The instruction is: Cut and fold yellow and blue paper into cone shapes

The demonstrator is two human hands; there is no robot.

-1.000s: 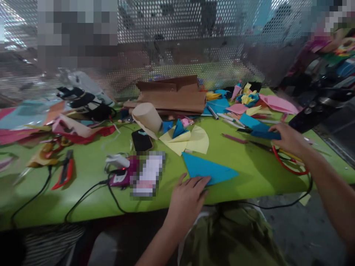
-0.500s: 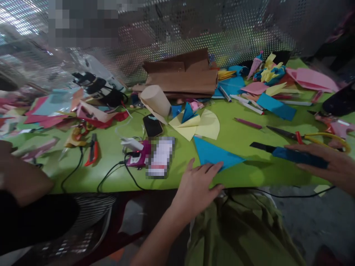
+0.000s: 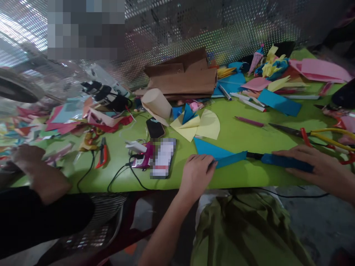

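A folded sheet of blue paper (image 3: 211, 147) lies on the green table, its near edge lifted. My left hand (image 3: 195, 173) is closed on the left part of that edge, with the fingers curled over it. On the right, my right hand (image 3: 313, 160) grips the blue handle of a utility knife (image 3: 280, 161). Its dark blade points left and its tip meets the paper's right corner, partly hidden by the fold. Just beyond the blue paper are cut pieces of pale yellow paper (image 3: 209, 125) and a small folded blue piece (image 3: 189, 114).
Scissors (image 3: 288, 132) with yellow and red handles lie beyond my right hand. Left of the paper are a phone (image 3: 163, 159), a magenta power adapter (image 3: 142, 157) with cables, and red-handled pliers (image 3: 102, 153). A co-worker's arm (image 3: 46, 173) rests at far left.
The utility knife has moved left and slightly down, so its blade now meets the blue paper. My left hand has gone from lying flat to gripping the paper's edge, which has risen.
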